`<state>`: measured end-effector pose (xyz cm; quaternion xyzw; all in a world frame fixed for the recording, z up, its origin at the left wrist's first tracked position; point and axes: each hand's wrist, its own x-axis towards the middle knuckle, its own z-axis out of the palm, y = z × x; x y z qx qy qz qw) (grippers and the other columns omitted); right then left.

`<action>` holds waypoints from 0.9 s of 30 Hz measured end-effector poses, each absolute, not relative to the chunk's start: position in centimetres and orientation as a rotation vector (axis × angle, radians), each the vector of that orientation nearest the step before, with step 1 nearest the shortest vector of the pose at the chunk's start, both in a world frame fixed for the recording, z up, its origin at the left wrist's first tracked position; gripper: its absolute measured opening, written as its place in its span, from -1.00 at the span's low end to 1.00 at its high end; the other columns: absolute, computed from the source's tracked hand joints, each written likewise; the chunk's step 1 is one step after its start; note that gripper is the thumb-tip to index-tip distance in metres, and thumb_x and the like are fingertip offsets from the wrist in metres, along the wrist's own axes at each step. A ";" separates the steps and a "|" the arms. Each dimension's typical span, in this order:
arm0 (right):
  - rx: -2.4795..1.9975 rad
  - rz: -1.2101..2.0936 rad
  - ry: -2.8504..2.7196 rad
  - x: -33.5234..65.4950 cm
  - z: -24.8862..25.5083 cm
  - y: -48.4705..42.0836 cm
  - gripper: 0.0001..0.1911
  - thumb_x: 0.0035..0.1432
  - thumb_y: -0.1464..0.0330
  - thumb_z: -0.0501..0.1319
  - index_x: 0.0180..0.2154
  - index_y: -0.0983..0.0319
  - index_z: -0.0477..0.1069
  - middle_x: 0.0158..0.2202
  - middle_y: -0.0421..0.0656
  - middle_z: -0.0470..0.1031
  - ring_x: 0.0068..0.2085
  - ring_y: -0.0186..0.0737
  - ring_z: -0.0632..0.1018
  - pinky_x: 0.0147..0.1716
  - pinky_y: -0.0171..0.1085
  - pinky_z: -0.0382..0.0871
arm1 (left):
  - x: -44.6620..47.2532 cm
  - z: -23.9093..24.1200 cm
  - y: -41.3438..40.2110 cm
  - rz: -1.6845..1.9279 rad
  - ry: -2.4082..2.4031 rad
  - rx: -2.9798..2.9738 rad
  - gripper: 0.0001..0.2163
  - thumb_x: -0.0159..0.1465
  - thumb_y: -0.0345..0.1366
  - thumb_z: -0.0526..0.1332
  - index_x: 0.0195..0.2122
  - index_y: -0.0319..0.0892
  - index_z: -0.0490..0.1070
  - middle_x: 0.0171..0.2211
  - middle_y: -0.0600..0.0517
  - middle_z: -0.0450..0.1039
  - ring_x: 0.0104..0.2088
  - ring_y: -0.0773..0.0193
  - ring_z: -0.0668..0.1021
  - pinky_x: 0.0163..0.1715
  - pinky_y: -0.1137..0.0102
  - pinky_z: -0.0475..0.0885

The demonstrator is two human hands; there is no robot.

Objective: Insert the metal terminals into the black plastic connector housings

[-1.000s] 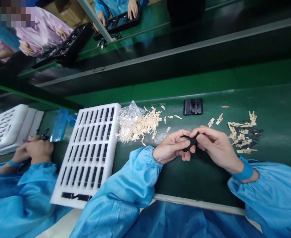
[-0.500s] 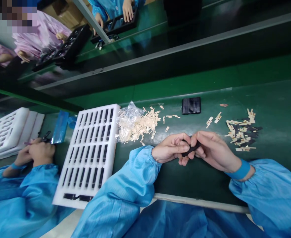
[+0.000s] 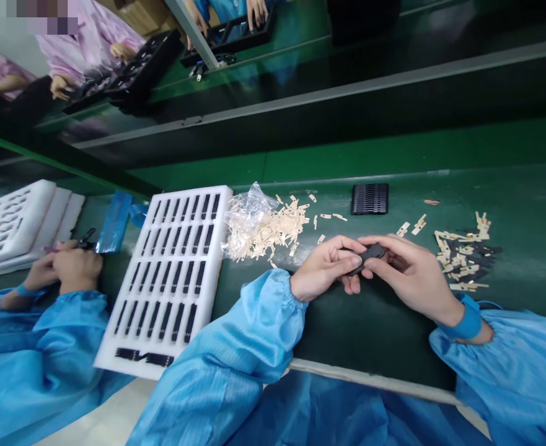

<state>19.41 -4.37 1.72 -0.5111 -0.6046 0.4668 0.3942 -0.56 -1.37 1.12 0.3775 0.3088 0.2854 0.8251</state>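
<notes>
Between my two hands is a small black plastic part (image 3: pixel 373 251), held above the green worktop. My left hand (image 3: pixel 331 263) pinches its left end between thumb and fingers. The fingers of my right hand (image 3: pixel 405 272) close on its right end, with the thumb against the near side. Just beyond my hands lies a heap of cream-coloured flat strips (image 3: pixel 279 229), partly under a clear plastic bag (image 3: pixel 254 204). A stacked block of black parts (image 3: pixel 369 199) rests farther back. Right of my right hand is a pile of cream strips mixed with black pieces (image 3: pixel 465 251).
A white foam tray (image 3: pixel 161 279) with rows of slotted black parts stands to my left. Beyond it, a co-worker's hands (image 3: pixel 75 266) work near stacked white foam trays (image 3: pixel 17 223) and a blue strip (image 3: pixel 114 222). Other people sit across the metal rail (image 3: pixel 300 96).
My hands have turned the black part so more of its top shows, and the right fingers have shifted along it. The whole view has moved slightly.
</notes>
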 end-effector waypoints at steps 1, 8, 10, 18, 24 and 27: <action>-1.324 1.155 -1.562 19.7 1.7 -4.1 -0.63 0.35 0.10 0.24 0.06 0.13 0.57 -0.28 -0.13 0.58 -0.38 -0.23 0.55 -0.35 -0.23 0.41 | -0.5 1.1 -1.4 0.633 0.684 0.850 -0.58 0.25 -0.07 0.42 -0.06 -0.21 0.31 -0.38 0.02 0.60 -0.54 0.36 0.60 -0.56 0.51 0.48; -1.442 1.332 -1.351 20.3 1.6 -2.5 -0.46 0.38 -0.06 0.10 -0.06 0.23 0.57 -0.50 -0.19 0.48 -0.52 -0.29 0.44 -0.49 -0.28 0.35 | 0.2 0.3 -1.5 0.702 0.846 1.032 -0.61 0.29 -0.04 0.36 -0.09 -0.21 0.30 -0.36 0.03 0.59 -0.54 0.42 0.57 -0.53 0.51 0.49; -1.470 1.344 -1.367 20.2 1.7 -2.5 -0.51 0.30 -0.05 0.22 -0.07 0.23 0.54 -0.46 -0.18 0.52 -0.53 -0.33 0.42 -0.53 -0.31 0.31 | 0.3 0.2 -1.5 0.707 0.861 1.055 -0.63 0.30 -0.05 0.34 -0.08 -0.21 0.31 -0.35 0.02 0.59 -0.53 0.42 0.56 -0.52 0.51 0.49; -1.348 1.619 -1.138 22.1 2.2 -1.4 -0.71 0.25 0.10 0.34 -0.26 0.17 0.42 -0.52 -0.28 0.43 -0.62 -0.43 0.29 -0.66 -0.38 0.10 | 0.0 -0.2 -1.1 0.676 0.883 1.077 -0.53 0.40 0.14 0.12 -0.05 -0.23 0.36 -0.36 -0.05 0.59 -0.49 0.34 0.60 -0.54 0.49 0.50; -1.055 1.388 -0.691 21.9 2.0 -0.7 -0.72 0.29 0.16 0.23 -0.03 0.12 0.44 -0.02 -0.05 0.59 -0.33 -0.24 0.57 -0.40 -0.24 0.46 | 0.6 -1.1 -0.4 0.807 1.044 1.345 -0.59 0.45 0.04 0.10 -0.11 -0.24 0.47 -0.31 -0.07 0.59 -0.36 0.30 0.60 -0.42 0.43 0.52; -1.108 1.501 -0.857 20.5 1.4 -1.7 -0.64 0.25 0.15 0.31 -0.01 0.20 0.47 -0.27 -0.10 0.60 -0.49 -0.29 0.49 -0.53 -0.27 0.36 | 1.2 -1.4 1.5 0.894 1.148 1.848 -0.74 0.45 -0.10 0.17 -0.11 -0.17 0.54 -0.19 -0.08 0.57 -0.20 0.25 0.58 -0.21 0.34 0.52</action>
